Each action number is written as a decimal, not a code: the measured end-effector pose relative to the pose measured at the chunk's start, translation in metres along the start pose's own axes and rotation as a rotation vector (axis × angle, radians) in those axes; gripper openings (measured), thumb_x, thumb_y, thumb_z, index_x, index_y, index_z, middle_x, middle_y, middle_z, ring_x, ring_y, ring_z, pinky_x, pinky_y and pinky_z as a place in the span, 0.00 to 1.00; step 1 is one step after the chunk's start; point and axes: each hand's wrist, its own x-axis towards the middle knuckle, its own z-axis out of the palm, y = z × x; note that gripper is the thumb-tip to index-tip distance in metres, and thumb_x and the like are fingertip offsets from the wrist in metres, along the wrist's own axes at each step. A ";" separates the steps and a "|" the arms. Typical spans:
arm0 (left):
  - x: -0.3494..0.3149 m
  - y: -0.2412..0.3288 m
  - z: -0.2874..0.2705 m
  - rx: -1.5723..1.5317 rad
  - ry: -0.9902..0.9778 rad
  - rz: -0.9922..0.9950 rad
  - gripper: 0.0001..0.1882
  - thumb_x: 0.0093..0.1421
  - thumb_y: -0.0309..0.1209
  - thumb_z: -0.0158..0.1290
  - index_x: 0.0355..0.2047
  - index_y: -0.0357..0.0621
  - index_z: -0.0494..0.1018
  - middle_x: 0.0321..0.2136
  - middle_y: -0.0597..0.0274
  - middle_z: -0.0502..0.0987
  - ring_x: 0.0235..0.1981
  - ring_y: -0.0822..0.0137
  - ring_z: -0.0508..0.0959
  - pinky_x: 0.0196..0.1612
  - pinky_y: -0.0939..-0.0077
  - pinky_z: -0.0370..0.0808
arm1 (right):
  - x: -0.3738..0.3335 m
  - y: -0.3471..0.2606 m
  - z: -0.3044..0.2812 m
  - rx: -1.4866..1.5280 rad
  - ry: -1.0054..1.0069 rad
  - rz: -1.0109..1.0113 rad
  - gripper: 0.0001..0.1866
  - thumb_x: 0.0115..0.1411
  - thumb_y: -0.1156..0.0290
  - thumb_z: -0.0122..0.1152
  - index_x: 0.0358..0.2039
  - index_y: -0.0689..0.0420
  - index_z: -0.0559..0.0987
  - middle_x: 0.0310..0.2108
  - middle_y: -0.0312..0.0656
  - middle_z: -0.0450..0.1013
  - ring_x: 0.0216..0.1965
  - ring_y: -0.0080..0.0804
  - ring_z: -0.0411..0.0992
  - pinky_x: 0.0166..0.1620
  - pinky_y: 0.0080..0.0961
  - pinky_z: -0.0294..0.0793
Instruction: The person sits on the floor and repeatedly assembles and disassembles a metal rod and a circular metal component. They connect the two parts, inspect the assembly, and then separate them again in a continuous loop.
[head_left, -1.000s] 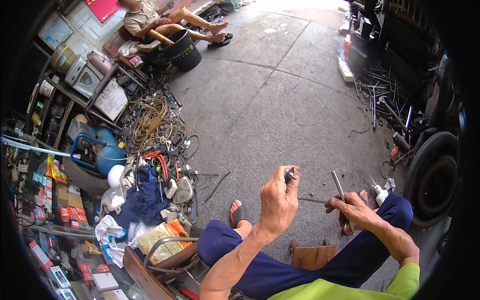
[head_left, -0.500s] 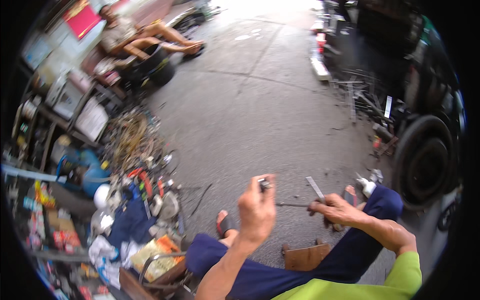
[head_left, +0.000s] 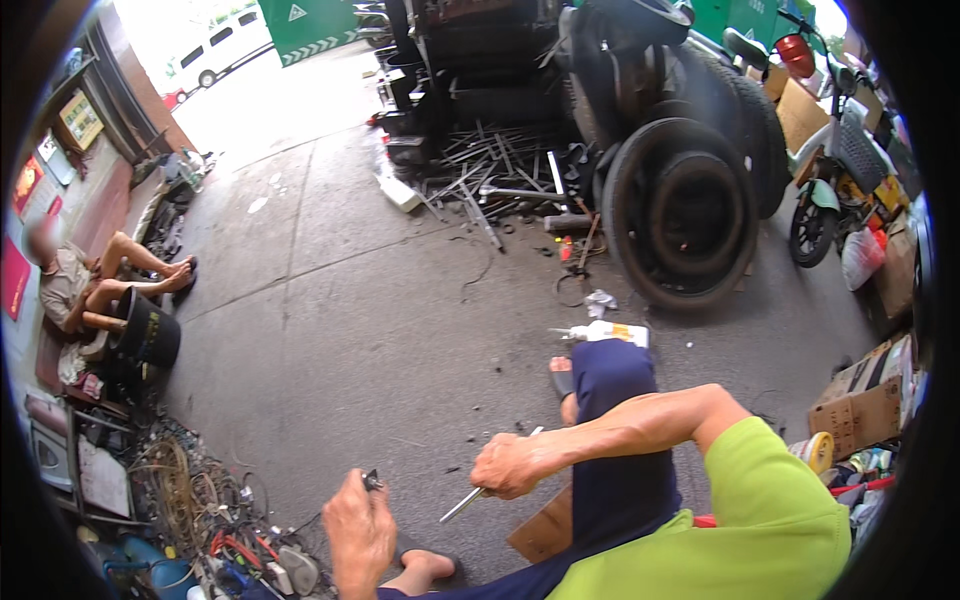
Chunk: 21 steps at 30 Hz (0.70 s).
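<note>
My left hand (head_left: 362,530), at the lower middle, is closed with its fingers curled round a small dark metal piece (head_left: 373,481), whose end shows at the fingertips. To its right and slightly farther off, my right hand (head_left: 508,466) is wrapped round a thin silvery metal rod (head_left: 460,506). The rod slants down toward the left hand, and its other end pokes out behind the knuckles. A gap separates the rod's tip from the small piece. The held piece's kind is mostly hidden by my fingers.
A white bottle with a nozzle (head_left: 618,333) lies beyond my right knee. A tyre (head_left: 682,215) leans near piled metal bars (head_left: 490,165). A wooden stool (head_left: 541,528) is between my legs. Cables (head_left: 172,490) heap at left; a person (head_left: 75,280) sits by a black bucket (head_left: 150,330).
The view has swung to the right. My right hand's rod now points down toward my left hand, and the hands sit farther left and lower in the picture. Both stay closed.
</note>
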 end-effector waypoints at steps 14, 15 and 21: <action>0.016 0.209 -0.098 0.342 0.008 0.746 0.07 0.50 0.29 0.54 0.23 0.40 0.69 0.20 0.57 0.73 0.24 0.58 0.77 0.28 0.65 0.72 | 0.018 0.010 0.025 -0.273 -0.121 0.008 0.06 0.45 0.75 0.59 0.25 0.59 0.82 0.28 0.47 0.79 0.36 0.41 0.79 0.33 0.36 0.77; 0.012 0.211 -0.103 0.381 0.011 0.705 0.06 0.50 0.29 0.54 0.24 0.40 0.69 0.21 0.56 0.73 0.25 0.58 0.77 0.29 0.65 0.72 | 0.021 0.010 0.025 -0.282 -0.104 -0.002 0.06 0.45 0.75 0.59 0.25 0.59 0.82 0.28 0.47 0.79 0.36 0.41 0.79 0.33 0.36 0.77; -0.009 0.213 -0.115 0.680 0.225 0.613 0.06 0.51 0.31 0.52 0.26 0.47 0.66 0.25 0.62 0.69 0.31 0.65 0.74 0.35 0.72 0.71 | 0.018 0.015 0.036 -0.302 -0.043 0.018 0.07 0.44 0.75 0.61 0.25 0.58 0.83 0.29 0.46 0.80 0.36 0.40 0.79 0.34 0.35 0.78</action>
